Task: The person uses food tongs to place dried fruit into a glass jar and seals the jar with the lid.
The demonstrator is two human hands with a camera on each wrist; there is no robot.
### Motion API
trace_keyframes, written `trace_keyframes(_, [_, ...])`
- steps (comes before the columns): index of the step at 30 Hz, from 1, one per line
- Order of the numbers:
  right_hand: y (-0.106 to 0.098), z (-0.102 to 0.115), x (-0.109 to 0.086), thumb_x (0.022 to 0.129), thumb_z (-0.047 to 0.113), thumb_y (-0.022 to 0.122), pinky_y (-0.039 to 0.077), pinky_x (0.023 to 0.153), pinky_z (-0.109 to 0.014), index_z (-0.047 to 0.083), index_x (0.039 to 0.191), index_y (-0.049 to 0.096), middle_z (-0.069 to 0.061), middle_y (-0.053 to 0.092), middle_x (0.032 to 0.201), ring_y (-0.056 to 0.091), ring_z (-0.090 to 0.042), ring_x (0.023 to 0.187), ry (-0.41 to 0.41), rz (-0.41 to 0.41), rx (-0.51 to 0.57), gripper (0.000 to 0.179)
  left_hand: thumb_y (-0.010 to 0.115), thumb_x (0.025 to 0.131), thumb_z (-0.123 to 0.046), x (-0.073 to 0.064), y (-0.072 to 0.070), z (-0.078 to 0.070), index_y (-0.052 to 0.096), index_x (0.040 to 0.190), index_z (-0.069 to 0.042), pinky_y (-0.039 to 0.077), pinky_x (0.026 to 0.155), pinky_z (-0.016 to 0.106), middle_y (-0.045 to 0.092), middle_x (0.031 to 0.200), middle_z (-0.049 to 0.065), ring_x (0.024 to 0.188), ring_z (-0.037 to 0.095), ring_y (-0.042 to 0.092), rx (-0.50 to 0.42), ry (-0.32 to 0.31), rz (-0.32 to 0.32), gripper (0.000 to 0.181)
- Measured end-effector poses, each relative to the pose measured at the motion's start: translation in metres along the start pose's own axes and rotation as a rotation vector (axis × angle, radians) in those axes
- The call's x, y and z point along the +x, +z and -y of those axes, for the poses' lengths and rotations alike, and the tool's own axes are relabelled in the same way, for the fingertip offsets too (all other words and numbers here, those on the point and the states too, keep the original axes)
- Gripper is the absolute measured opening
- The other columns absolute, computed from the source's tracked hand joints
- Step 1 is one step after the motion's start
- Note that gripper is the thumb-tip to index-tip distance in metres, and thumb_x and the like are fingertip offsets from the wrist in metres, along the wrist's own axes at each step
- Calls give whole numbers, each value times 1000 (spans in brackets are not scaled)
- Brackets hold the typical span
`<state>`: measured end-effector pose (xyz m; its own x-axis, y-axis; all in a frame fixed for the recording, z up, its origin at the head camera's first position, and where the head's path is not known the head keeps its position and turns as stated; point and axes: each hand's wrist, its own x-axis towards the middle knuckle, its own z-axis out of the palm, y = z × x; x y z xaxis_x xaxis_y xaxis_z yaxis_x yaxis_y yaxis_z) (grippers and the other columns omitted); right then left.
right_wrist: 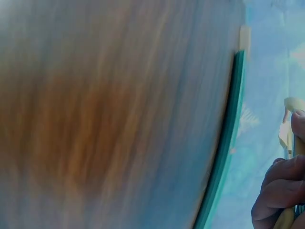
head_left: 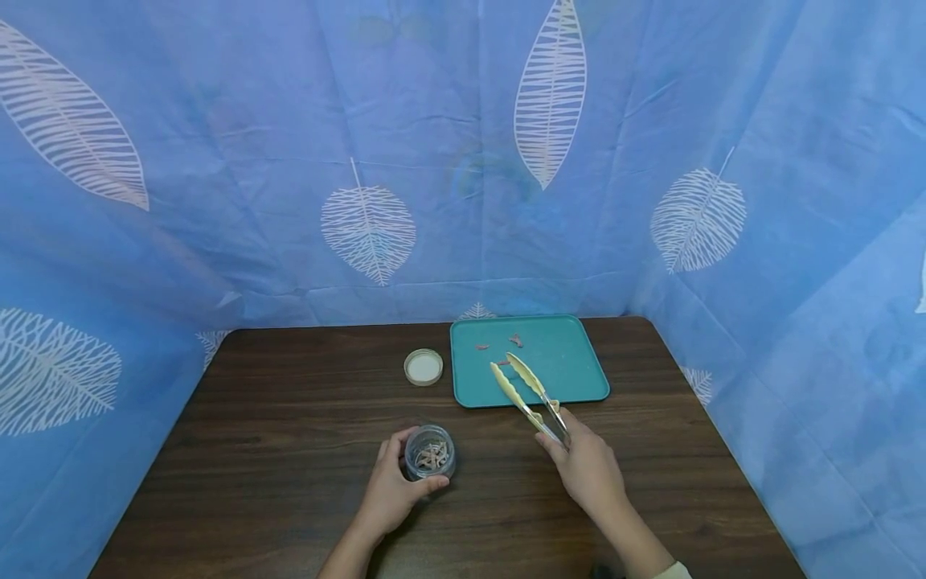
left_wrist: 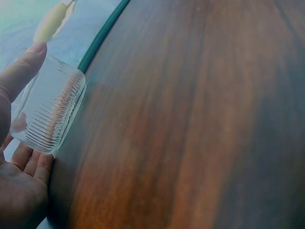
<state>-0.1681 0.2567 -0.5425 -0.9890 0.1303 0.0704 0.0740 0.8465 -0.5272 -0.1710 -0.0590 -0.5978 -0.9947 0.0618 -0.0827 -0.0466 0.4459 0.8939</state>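
Note:
My left hand (head_left: 391,492) holds a clear, open-topped jar (head_left: 429,434) upright at the front middle of the table, thumb on the near side and fingers round the left. Small pale, stick-like pieces (head_left: 432,457) lie inside it. In the left wrist view the jar's ribbed wall (left_wrist: 57,109) shows between thumb and fingers. My right hand (head_left: 589,466) grips a pair of metal tongs (head_left: 531,379) with pale yellow ends. Their tips stand apart over the left front of a teal tray (head_left: 571,366). A few small reddish pieces (head_left: 516,340) lie on the tray, one close by the tips.
A round lid (head_left: 423,367), white inside, lies left of the tray and behind the jar. The dark wooden table (head_left: 289,418) ends at the back against a blue cloth (head_left: 434,161) with white leaf prints, which also hangs at both sides.

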Motion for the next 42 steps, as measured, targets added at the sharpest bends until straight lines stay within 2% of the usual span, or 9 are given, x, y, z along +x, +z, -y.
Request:
trace_keyframes(5, [2,16,-16,99,38,81,44,54,-29,1,151,61,-11,73,92,55,-12,62,-54,-15,-5,67,102,74,-37,0,1,1,51,154,-17,51,108,50,54,144,15,129,31,61,1,2,-1,97])
trace_keyframes(8, [3,25,-27,97,37,83,52,59,-31,0,149,63,-18,79,116,65,-12,70,-85,-23,-14,67,102,74,-37,1,0,2,51,154,-16,51,107,48,55,143,15,128,30,61,3,4,-4,97])
trace_keyframes(14, [7,38,-44,93,39,85,45,56,-26,6,148,65,-5,75,95,56,-6,65,-121,-12,-39,67,102,74,-35,1,0,1,51,154,-16,51,107,48,55,141,15,127,30,61,0,10,-8,97])
trace_keyframes(19, [9,43,-54,92,42,86,52,61,-31,9,147,67,-5,78,102,63,-7,69,-154,-26,-67,67,102,74,-34,1,1,0,52,154,-17,51,106,46,56,138,14,126,30,61,1,24,-22,96])
trace_keyframes(25, [9,47,-66,93,41,85,41,55,-25,12,147,66,8,64,84,45,-1,59,-156,31,-61,64,103,74,-34,2,1,1,52,153,-14,51,105,45,56,137,14,125,30,62,3,37,-26,96])
trace_keyframes(27, [9,47,-69,93,42,85,42,55,-24,14,147,66,9,65,86,47,0,60,-161,55,-59,64,103,74,-33,2,1,1,52,153,-14,51,105,45,57,136,14,124,29,62,-1,38,-21,96])
trace_keyframes(32, [9,47,-78,93,43,84,55,64,-29,14,147,66,0,80,115,67,-3,75,-183,82,-69,64,103,74,-33,2,0,1,52,153,-15,50,104,43,56,136,14,123,28,62,-18,28,-12,96])
trace_keyframes(35, [11,48,-82,92,43,86,55,64,-28,13,146,67,-1,79,119,69,-4,78,-184,93,-75,65,102,74,-34,2,0,2,52,153,-15,50,102,40,56,136,14,122,28,63,-13,31,-13,96])
trace_keyframes(42, [12,52,-87,90,44,87,44,58,-25,16,144,68,12,65,90,53,2,68,-181,132,-93,64,103,73,-34,1,-1,2,52,153,-15,50,104,41,56,137,13,123,27,63,-13,27,-8,96])
